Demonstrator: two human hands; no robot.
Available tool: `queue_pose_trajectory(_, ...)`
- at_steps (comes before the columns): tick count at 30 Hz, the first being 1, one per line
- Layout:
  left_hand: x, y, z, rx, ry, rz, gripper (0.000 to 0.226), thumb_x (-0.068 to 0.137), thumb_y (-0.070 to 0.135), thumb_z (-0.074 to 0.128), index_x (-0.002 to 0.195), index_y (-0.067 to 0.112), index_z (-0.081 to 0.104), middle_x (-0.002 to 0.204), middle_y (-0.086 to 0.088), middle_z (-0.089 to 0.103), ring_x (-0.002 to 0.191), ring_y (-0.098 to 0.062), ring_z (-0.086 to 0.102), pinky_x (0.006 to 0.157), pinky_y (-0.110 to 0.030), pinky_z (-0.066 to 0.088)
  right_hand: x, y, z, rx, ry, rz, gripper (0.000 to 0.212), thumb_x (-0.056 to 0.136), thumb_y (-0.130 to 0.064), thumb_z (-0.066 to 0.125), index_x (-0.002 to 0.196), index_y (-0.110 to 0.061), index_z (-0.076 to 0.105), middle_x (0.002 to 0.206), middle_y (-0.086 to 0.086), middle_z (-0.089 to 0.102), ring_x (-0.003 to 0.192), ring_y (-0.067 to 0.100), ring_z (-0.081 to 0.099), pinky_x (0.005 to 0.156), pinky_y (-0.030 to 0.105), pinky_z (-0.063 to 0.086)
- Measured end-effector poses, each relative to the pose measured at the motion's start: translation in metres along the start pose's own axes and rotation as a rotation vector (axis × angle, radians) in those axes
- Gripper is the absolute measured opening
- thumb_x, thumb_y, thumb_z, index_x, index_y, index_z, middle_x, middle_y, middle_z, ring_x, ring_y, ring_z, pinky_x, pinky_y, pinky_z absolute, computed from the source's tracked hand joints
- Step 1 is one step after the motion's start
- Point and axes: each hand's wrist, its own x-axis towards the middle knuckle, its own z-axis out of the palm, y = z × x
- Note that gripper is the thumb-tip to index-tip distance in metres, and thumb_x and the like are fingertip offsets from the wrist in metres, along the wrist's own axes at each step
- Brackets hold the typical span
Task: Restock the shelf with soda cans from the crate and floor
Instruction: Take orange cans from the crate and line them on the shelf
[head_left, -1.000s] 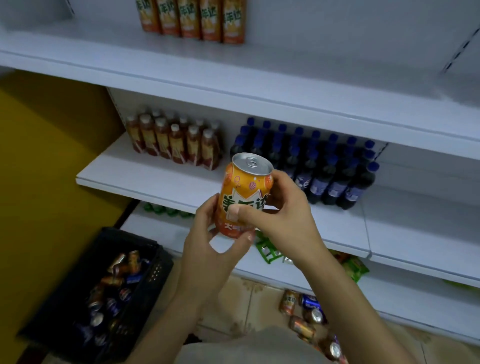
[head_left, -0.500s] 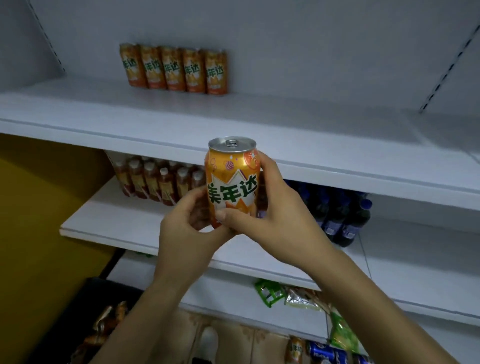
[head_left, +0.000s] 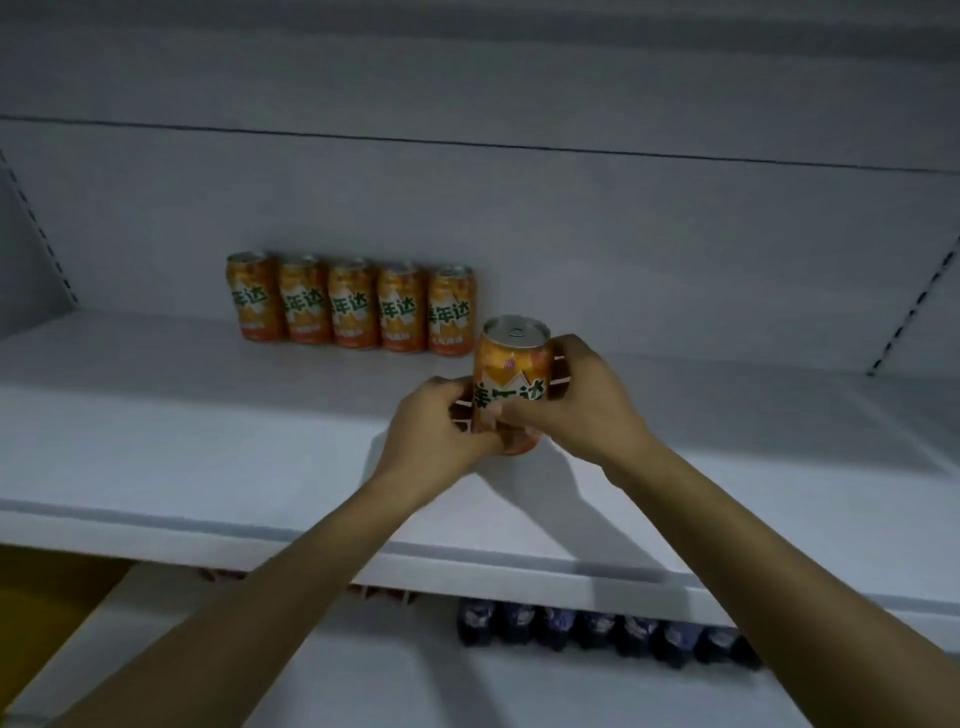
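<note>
Both hands grip one upright orange can. The left hand curls its fingers round the can's lower left side. The right hand wraps its fingers round the right side and back, with the thumb across the label. The can is over the white shelf; whether its base touches the board cannot be told.

Beyond the fingertips and to their left, a row of five cans stands against the back wall, its last can near the held one. Open board lies right of the right hand and left of the left hand. The front edge runs under the forearms, with dark bottles below it.
</note>
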Motion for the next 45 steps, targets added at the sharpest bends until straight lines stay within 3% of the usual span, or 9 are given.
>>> queue_pose_trajectory(4, 0.051, -0.020, 0.006, -0.021, -0.017, -0.034, 0.042, 0.057, 0.036, 0.088, 0.094, 0.026, 0.072, 0.088, 0.009, 0.074, 0.084, -0.010, 0.069, 0.074, -0.029, 0.055, 0.054, 0.022, 0.014, 0.032, 0.072, 0.089, 0.056, 0.065, -0.027, 0.086, 0.109, -0.019, 0.054, 0.098, -0.009, 0.062, 0.092, 0.010, 0.062, 0.077, 0.026, 0.054)
queue_pose_trajectory(7, 0.079, -0.026, 0.001, -0.066, -0.062, -0.068, 0.051, 0.059, 0.038, 0.082, 0.106, 0.026, 0.069, 0.100, 0.006, 0.072, 0.093, -0.013, 0.067, 0.087, -0.041, 0.055, 0.088, 0.033, 0.026, -0.011, 0.090, 0.073, 0.062, 0.064, -0.028, 0.087, 0.116, -0.014, 0.055, 0.109, -0.002, 0.065, 0.095, 0.012, 0.062, 0.069, 0.015, 0.047)
queue_pose_trajectory(10, 0.096, -0.032, -0.004, -0.074, -0.098, -0.099, 0.033, 0.076, 0.025, 0.078, 0.107, 0.026, 0.065, 0.102, 0.007, 0.068, 0.100, -0.015, 0.062, 0.087, -0.031, 0.050, 0.110, 0.040, 0.035, 0.031, 0.110, 0.082, 0.063, 0.068, -0.023, 0.086, 0.120, -0.010, 0.053, 0.113, 0.001, 0.063, 0.093, 0.013, 0.061, 0.064, 0.010, 0.042)
queue_pose_trajectory(13, 0.100, -0.036, -0.005, -0.248, -0.166, -0.217, 0.022, 0.080, 0.017, 0.075, 0.100, 0.021, 0.066, 0.089, 0.004, 0.066, 0.080, -0.009, 0.060, 0.069, -0.017, 0.047, 0.124, 0.045, 0.040, 0.077, 0.130, 0.074, 0.066, 0.071, -0.017, 0.084, 0.126, -0.009, 0.049, 0.118, 0.004, 0.061, 0.100, 0.018, 0.061, 0.069, 0.013, 0.044)
queue_pose_trajectory(18, 0.107, -0.036, -0.003, -0.693, -0.236, -0.509, 0.011, 0.085, -0.001, 0.062, 0.088, 0.008, 0.067, 0.099, -0.013, 0.066, 0.092, -0.020, 0.060, 0.095, -0.031, 0.048, 0.127, 0.057, 0.050, 0.021, 0.152, 0.009, 0.079, 0.071, -0.019, 0.083, 0.137, -0.013, 0.039, 0.113, -0.005, 0.055, 0.095, 0.007, 0.054, 0.062, -0.001, 0.040)
queue_pose_trajectory(25, 0.136, -0.035, -0.001, -0.684, -0.235, -0.536, 0.012, 0.087, 0.002, 0.060, 0.082, 0.012, 0.064, 0.088, -0.006, 0.066, 0.089, -0.017, 0.060, 0.088, -0.028, 0.047, 0.148, 0.056, 0.059, -0.044, 0.215, 0.069, 0.081, 0.072, -0.021, 0.081, 0.137, -0.010, 0.036, 0.128, 0.011, 0.056, 0.112, 0.025, 0.058, 0.087, 0.034, 0.049)
queue_pose_trajectory(34, 0.153, -0.027, 0.006, -0.579, -0.298, -0.521, 0.011, 0.088, 0.013, 0.064, 0.098, 0.017, 0.062, 0.097, 0.000, 0.064, 0.092, -0.009, 0.058, 0.094, -0.029, 0.042, 0.159, 0.052, 0.064, -0.103, 0.206, 0.160, 0.090, 0.067, -0.019, 0.085, 0.139, -0.014, 0.032, 0.131, 0.011, 0.053, 0.118, 0.027, 0.054, 0.095, 0.044, 0.048)
queue_pose_trajectory(39, 0.124, -0.013, -0.014, -0.308, -0.305, -0.222, 0.016, 0.090, 0.012, 0.060, 0.106, 0.015, 0.062, 0.103, 0.005, 0.063, 0.089, 0.000, 0.055, 0.080, -0.023, 0.044, 0.135, 0.040, 0.059, -0.172, 0.231, 0.236, 0.091, 0.081, -0.037, 0.072, 0.149, -0.014, 0.016, 0.143, 0.012, 0.039, 0.130, 0.029, 0.043, 0.100, 0.044, 0.042)
queue_pose_trajectory(45, 0.058, 0.003, -0.082, 0.803, -0.138, 0.104, 0.066, 0.084, 0.032, 0.066, 0.143, 0.022, 0.038, 0.140, -0.004, 0.046, 0.126, -0.023, 0.044, 0.097, -0.032, 0.043, 0.104, -0.014, 0.064, -0.284, -0.056, 0.066, 0.082, 0.052, -0.063, 0.072, 0.123, -0.024, 0.054, 0.112, -0.001, 0.063, 0.104, 0.021, 0.061, 0.084, 0.037, 0.052)
